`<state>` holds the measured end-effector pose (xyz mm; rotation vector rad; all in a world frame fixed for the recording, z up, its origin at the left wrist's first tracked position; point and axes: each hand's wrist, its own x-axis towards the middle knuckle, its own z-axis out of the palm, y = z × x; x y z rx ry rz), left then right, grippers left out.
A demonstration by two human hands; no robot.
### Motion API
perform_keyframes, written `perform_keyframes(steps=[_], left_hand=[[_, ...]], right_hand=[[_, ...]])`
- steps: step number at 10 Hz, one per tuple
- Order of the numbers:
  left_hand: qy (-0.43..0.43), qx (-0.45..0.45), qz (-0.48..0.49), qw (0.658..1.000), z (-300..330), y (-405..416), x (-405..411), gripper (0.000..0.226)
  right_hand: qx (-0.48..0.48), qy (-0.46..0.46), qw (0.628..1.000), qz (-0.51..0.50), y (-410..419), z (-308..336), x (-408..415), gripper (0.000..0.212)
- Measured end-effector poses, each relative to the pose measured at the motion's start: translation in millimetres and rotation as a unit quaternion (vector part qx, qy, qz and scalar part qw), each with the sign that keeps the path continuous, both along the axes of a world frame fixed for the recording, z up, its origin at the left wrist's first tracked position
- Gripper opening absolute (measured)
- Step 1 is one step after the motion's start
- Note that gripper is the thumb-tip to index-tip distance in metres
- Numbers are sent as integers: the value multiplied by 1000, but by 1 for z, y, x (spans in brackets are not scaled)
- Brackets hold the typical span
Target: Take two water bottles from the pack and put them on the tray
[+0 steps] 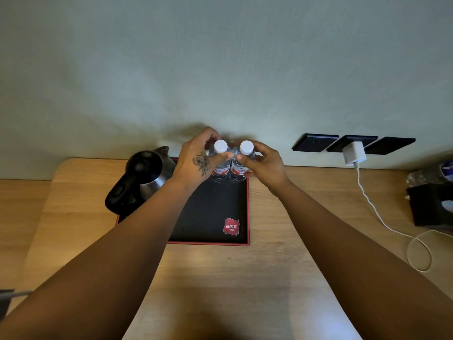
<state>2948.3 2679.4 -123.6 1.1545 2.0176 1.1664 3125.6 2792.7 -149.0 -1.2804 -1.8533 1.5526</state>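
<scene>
Two water bottles upright at the far end of the tray (247, 212).
My left hand (196, 163) grips the left bottle (221, 159), my right hand (263, 165) the right bottle (241, 160); bottles touch.

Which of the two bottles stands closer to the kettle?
The left bottle, held by the tattooed left hand. It stands between the kettle and the right bottle, which the right hand holds.

Two bottles (229, 165) stand touching at the tray's (210, 217) far end, mid-frame. A kettle (144, 175) sits left of them. A charger (354, 153) hangs right.
</scene>
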Motion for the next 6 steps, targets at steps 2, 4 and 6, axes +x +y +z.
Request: perform_keyframes(steps=[2, 4, 6], left_hand=[[3, 6, -14, 1000, -3, -4, -2, 42], [-10, 23, -19, 1000, 8, -16, -1, 50], [24, 56, -42, 997, 37, -33, -2, 50]], right_hand=[[11, 3, 1000, -24, -7, -2, 6, 75], [28, -30, 998, -48, -23, 12, 22, 90], [90, -82, 992, -42, -49, 49, 43, 90]])
